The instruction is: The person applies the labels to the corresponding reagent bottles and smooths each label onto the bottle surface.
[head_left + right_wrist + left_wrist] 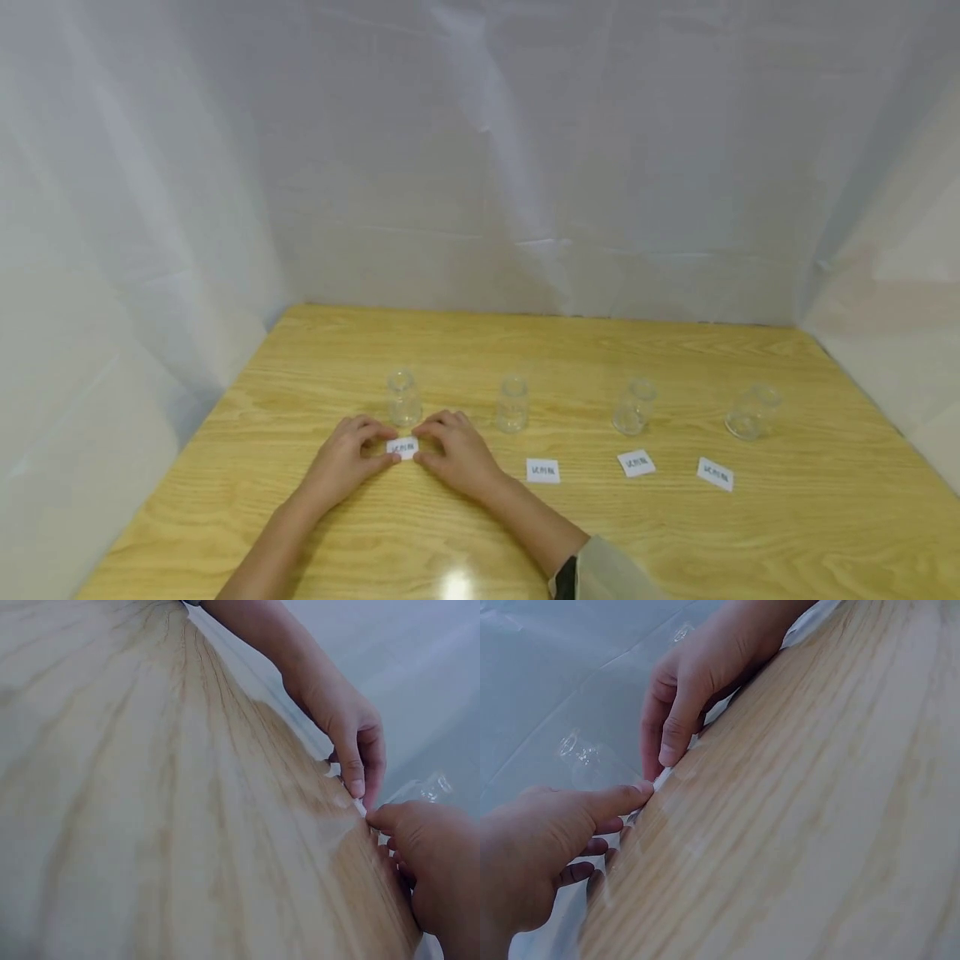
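Card (402,448) is lying lower frame, left of centre, long axis running crosswise; left hand (347,457) and right hand (459,454), equally near, fingers curled, are pinching my card's opposite ends.

Your bare left hand (347,457) pinches the left edge of the small white rectangular card with dark writing (402,448), thumb nearer you than the bent forefinger. Your bare right hand (457,454) pinches the card's right edge, its thumb likewise on the near side. Your left forearm (279,537) slants toward the card from near left, your right forearm (534,521) from near right, emerging from a beige fabric sleeve (611,575) with a black patch at its cuff.
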The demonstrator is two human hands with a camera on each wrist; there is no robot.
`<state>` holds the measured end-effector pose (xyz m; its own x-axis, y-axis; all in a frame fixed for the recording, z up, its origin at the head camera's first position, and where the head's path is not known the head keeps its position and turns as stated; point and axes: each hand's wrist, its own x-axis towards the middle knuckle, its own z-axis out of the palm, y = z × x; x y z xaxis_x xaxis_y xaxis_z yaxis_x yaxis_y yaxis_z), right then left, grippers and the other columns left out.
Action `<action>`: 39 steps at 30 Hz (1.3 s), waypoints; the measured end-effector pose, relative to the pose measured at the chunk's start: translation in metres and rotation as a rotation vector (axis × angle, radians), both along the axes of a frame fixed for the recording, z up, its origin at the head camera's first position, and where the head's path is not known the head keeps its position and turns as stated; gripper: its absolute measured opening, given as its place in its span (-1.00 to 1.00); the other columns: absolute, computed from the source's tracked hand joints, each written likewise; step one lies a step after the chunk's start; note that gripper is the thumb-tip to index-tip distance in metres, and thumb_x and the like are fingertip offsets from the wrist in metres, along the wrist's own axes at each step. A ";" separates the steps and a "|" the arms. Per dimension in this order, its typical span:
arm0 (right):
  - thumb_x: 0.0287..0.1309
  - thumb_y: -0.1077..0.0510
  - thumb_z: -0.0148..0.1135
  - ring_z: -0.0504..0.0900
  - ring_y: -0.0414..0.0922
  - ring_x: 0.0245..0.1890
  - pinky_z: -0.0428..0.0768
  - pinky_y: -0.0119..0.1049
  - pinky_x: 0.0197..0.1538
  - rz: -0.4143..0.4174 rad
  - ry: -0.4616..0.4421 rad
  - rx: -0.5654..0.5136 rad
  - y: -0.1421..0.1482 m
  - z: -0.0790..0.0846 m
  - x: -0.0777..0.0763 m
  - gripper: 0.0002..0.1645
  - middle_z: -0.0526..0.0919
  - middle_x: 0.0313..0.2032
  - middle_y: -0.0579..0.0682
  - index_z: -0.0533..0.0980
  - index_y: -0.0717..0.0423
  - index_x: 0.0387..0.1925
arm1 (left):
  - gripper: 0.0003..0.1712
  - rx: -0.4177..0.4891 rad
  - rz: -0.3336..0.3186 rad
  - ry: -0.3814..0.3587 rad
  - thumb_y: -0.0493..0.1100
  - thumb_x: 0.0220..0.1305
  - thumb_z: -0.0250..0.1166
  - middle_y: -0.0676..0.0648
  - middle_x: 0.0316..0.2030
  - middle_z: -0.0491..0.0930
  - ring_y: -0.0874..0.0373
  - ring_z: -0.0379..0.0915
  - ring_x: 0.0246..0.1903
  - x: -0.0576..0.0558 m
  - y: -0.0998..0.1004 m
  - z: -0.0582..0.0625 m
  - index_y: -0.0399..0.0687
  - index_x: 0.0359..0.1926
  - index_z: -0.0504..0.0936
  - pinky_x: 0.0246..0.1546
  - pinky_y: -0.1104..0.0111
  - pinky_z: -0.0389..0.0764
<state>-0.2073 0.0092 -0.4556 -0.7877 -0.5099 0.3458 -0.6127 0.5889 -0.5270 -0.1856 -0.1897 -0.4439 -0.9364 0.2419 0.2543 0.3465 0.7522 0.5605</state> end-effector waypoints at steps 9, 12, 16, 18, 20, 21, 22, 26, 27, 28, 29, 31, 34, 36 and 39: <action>0.07 0.04 0.30 0.37 -0.21 -0.13 0.39 -0.42 -0.09 -0.015 0.009 0.045 -0.001 0.001 0.000 -0.70 0.49 -0.09 -0.12 0.59 0.04 -0.13 | -0.73 -0.002 -0.010 0.008 -0.11 -0.02 0.43 0.00 -0.21 0.51 0.15 0.27 -0.28 -0.001 0.000 -0.001 -0.03 -0.24 0.66 -0.33 0.30 0.38; 0.07 0.04 0.30 0.37 -0.21 -0.14 0.40 -0.42 -0.11 -0.011 0.007 0.043 -0.002 0.001 0.000 -0.71 0.48 -0.10 -0.12 0.59 0.03 -0.14 | -0.79 0.002 -0.023 0.008 -0.12 -0.02 0.42 0.01 -0.22 0.50 0.15 0.27 -0.29 -0.001 0.000 -0.001 0.01 -0.29 0.66 -0.33 0.31 0.38; 0.07 0.05 0.30 0.36 -0.21 -0.16 0.39 -0.44 -0.14 -0.005 0.010 0.039 -0.002 0.000 0.000 -0.71 0.49 -0.10 -0.12 0.59 0.04 -0.15 | -0.80 0.006 -0.024 -0.005 -0.13 -0.02 0.42 0.01 -0.21 0.50 0.15 0.27 -0.28 0.000 -0.001 -0.001 0.01 -0.30 0.65 -0.32 0.30 0.38; 0.07 0.05 0.30 0.36 -0.21 -0.16 0.39 -0.44 -0.13 -0.004 0.008 0.036 -0.002 0.000 0.000 -0.71 0.49 -0.10 -0.11 0.59 0.04 -0.15 | -0.73 -0.008 -0.001 0.002 -0.11 -0.03 0.43 -0.01 -0.20 0.51 0.13 0.29 -0.27 0.000 -0.001 -0.001 -0.04 -0.26 0.64 -0.31 0.28 0.39; 0.06 0.06 0.31 0.37 -0.20 -0.14 0.40 -0.43 -0.10 -0.006 0.000 0.028 -0.002 0.001 0.000 -0.70 0.49 -0.10 -0.11 0.58 0.05 -0.15 | -0.65 -0.032 0.026 0.016 -0.07 -0.05 0.44 -0.02 -0.20 0.52 0.11 0.32 -0.24 0.000 -0.001 0.000 -0.08 -0.21 0.63 -0.29 0.26 0.40; 0.06 0.06 0.31 0.37 -0.20 -0.13 0.40 -0.41 -0.09 -0.008 -0.007 0.023 -0.002 0.002 0.000 -0.69 0.48 -0.09 -0.10 0.58 0.06 -0.14 | -0.62 -0.045 0.037 0.024 -0.05 -0.06 0.45 -0.03 -0.20 0.52 0.10 0.33 -0.23 0.000 -0.001 0.000 -0.10 -0.20 0.63 -0.28 0.25 0.41; 0.05 0.06 0.32 0.37 -0.19 -0.12 0.40 -0.40 -0.07 -0.011 -0.013 0.019 -0.002 0.002 0.000 -0.69 0.48 -0.09 -0.10 0.57 0.07 -0.14 | -0.61 -0.058 0.047 0.029 -0.04 -0.07 0.45 -0.03 -0.20 0.52 0.09 0.34 -0.22 0.000 -0.001 0.001 -0.10 -0.20 0.63 -0.27 0.24 0.41; 0.04 0.07 0.33 0.37 -0.18 -0.10 0.40 -0.38 -0.04 -0.022 -0.037 0.004 -0.001 0.003 0.001 -0.69 0.47 -0.10 -0.09 0.57 0.08 -0.15 | -0.63 -0.088 0.061 0.040 -0.01 -0.08 0.46 -0.01 -0.23 0.50 0.09 0.34 -0.24 0.000 -0.001 0.002 -0.08 -0.24 0.64 -0.29 0.24 0.40; 0.04 0.07 0.33 0.37 -0.18 -0.10 0.40 -0.38 -0.05 -0.023 -0.041 0.001 -0.001 0.004 0.001 -0.69 0.47 -0.10 -0.10 0.57 0.08 -0.16 | -0.64 -0.089 0.065 0.039 0.00 -0.08 0.46 -0.01 -0.24 0.50 0.10 0.33 -0.25 0.000 -0.001 0.002 -0.07 -0.26 0.64 -0.30 0.25 0.40; 0.03 0.07 0.33 0.37 -0.18 -0.11 0.40 -0.38 -0.05 -0.024 -0.043 0.000 -0.001 0.004 0.001 -0.70 0.47 -0.10 -0.10 0.58 0.08 -0.17 | -0.65 -0.089 0.067 0.039 0.00 -0.09 0.46 0.00 -0.24 0.50 0.10 0.33 -0.25 0.000 -0.001 0.002 -0.06 -0.27 0.64 -0.31 0.25 0.39; 0.03 0.07 0.33 0.37 -0.18 -0.11 0.40 -0.38 -0.05 -0.025 -0.045 -0.002 -0.001 0.005 0.001 -0.71 0.47 -0.10 -0.10 0.58 0.08 -0.18 | -0.65 -0.090 0.070 0.037 0.00 -0.09 0.46 0.00 -0.25 0.50 0.11 0.32 -0.26 -0.001 -0.001 0.002 -0.05 -0.28 0.64 -0.32 0.26 0.38; 0.03 0.07 0.33 0.37 -0.18 -0.11 0.40 -0.39 -0.06 -0.027 -0.048 -0.004 -0.002 0.006 0.002 -0.71 0.47 -0.11 -0.10 0.59 0.09 -0.19 | -0.67 -0.089 0.072 0.032 0.00 -0.09 0.46 0.01 -0.25 0.50 0.12 0.31 -0.27 -0.001 -0.001 0.002 -0.05 -0.29 0.64 -0.33 0.28 0.37; 0.03 0.08 0.34 0.37 -0.18 -0.11 0.40 -0.39 -0.06 -0.029 -0.050 -0.004 -0.002 0.006 0.002 -0.73 0.47 -0.11 -0.10 0.60 0.09 -0.20 | -0.68 -0.082 0.070 0.027 -0.01 -0.08 0.46 0.01 -0.25 0.50 0.12 0.30 -0.28 -0.001 -0.001 0.001 -0.05 -0.30 0.65 -0.34 0.29 0.37; 0.03 0.08 0.34 0.37 -0.19 -0.11 0.40 -0.39 -0.06 -0.030 -0.053 -0.004 -0.002 0.006 0.002 -0.74 0.47 -0.11 -0.10 0.60 0.08 -0.21 | -0.69 -0.073 0.066 0.020 -0.02 -0.08 0.45 0.01 -0.25 0.50 0.13 0.29 -0.29 -0.001 -0.001 0.001 -0.05 -0.30 0.65 -0.35 0.29 0.36; 0.04 0.08 0.33 0.37 -0.19 -0.11 0.40 -0.38 -0.06 -0.030 -0.057 -0.006 -0.003 0.007 0.002 -0.76 0.48 -0.11 -0.11 0.61 0.06 -0.23 | -0.70 -0.057 0.059 0.012 -0.04 -0.07 0.45 0.01 -0.26 0.50 0.14 0.28 -0.31 0.000 -0.001 0.001 -0.05 -0.30 0.65 -0.36 0.30 0.35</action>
<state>-0.2055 0.0063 -0.4490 -0.8212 -0.4835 0.3032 -0.5635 0.6036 -0.5640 -0.1857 -0.1905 -0.4427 -0.9466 0.2004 0.2527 0.3066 0.8021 0.5124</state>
